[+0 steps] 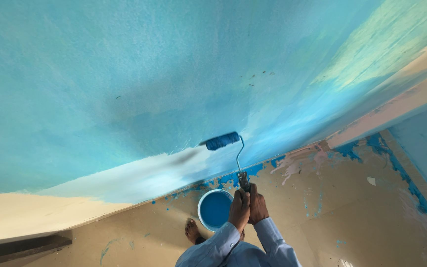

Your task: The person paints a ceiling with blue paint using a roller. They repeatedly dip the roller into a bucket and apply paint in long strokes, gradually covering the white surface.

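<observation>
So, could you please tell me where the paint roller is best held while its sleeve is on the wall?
Probably by the dark handle at the lower end of the paint roller, coming from below, floor side. The thin bent metal rod runs up to the wet blue sleeve, so only the handle is clean and thick. Both the left hand and right hand wrap it there.
</observation>
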